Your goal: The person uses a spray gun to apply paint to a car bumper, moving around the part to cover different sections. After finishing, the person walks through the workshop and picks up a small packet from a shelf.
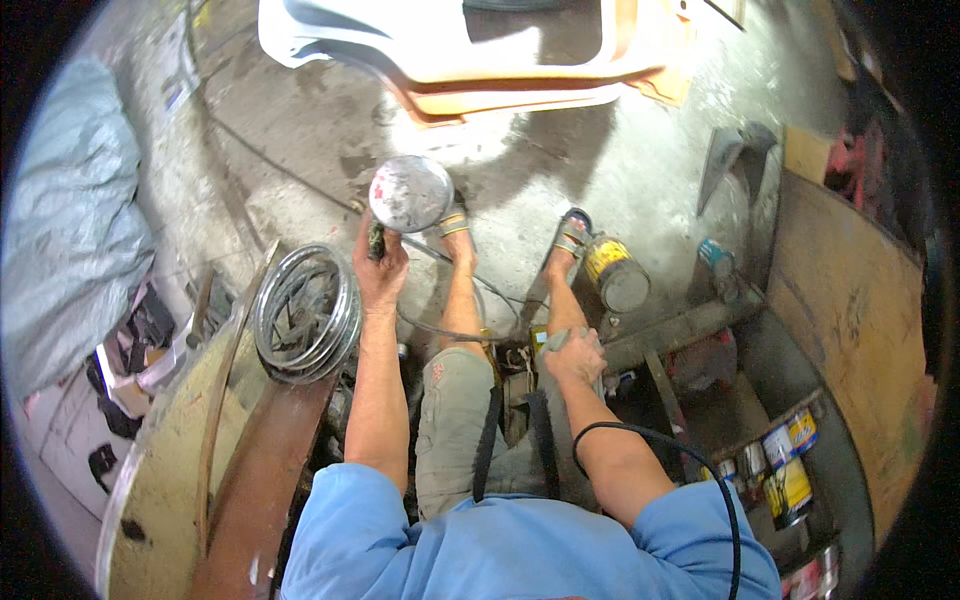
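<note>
"Which of your hands has the disc?"

"My left hand (382, 268). The round disc (412, 194) sits just past my fingers, on the side away from my body, its pale, red-smudged face turned up toward me. I have the fingers closed around its near edge, beside a dark stub (376, 241); how they meet underneath is hidden from me."

"And where does the panel lie from there?"

"The orange and white panel (470, 103) is ahead, beyond the disc and slightly to the right, its long side running left to right across my front. Bare floor (330, 130) shows between the two, so they look well apart. My left hand is clearly the nearer."

"How is that arm set?"

"Nearly straight, forearm pointing away from me, hand out beyond my left knee. A bundle of metal rims (262, 318) lies to the left of the forearm."

"What about the other hand?"

"My right hand (576, 355) is well back, low by my right knee, the elbow bent and the forearm angled inward. A greyish lump (557, 341) shows by the fingers, but I can't tell whether they're clasping it or just lying against it. A black cable (690, 450) crosses that forearm, and a yellow-banded can (625, 287) stands beyond, to the right of my foot."
</note>
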`<state>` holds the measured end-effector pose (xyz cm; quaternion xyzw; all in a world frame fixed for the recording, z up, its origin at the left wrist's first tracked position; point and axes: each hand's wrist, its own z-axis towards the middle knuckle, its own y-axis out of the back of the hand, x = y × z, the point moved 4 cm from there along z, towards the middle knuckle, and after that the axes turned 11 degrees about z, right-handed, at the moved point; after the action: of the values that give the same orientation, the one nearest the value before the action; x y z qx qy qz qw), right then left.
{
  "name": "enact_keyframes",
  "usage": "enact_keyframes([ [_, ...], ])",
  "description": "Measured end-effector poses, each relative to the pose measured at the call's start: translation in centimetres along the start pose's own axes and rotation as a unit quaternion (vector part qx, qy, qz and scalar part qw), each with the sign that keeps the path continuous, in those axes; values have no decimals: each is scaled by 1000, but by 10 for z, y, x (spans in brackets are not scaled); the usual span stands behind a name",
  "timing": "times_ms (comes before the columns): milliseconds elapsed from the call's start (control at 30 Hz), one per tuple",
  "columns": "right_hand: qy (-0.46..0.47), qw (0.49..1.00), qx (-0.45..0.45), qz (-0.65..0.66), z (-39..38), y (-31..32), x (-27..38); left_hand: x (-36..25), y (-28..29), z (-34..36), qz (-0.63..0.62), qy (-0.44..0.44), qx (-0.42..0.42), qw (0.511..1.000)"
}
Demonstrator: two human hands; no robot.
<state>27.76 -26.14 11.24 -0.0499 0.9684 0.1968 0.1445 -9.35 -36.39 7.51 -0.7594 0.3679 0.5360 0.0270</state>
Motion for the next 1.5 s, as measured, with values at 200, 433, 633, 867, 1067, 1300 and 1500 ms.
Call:
enact_keyframes([
  [200,9,999,-29,-19,-4,3,17,18,56,11,-241,121,-76,960],
  [433,7,999,-25,-36,-14,1,35,-7,127,54,-130,-41,-146,980],
  [633,12,997,-39,-69,-16,-5,43,-30,141,90,44,-103,-124,986],
  [867,-3,995,-29,-96,-11,-11,44,-6,105,92,2,-41,-49,998],
  [1067,-12,996,-22,-86,-13,-12,45,-7,105,58,125,12,52,991],
  [1300,-19,997,-7,-77,-6,-13,43,-14,125,61,-72,40,-39,996],
  [1500,-25,998,6,-57,-6,-15,39,-37,148,120,191,-82,-129,970],
])
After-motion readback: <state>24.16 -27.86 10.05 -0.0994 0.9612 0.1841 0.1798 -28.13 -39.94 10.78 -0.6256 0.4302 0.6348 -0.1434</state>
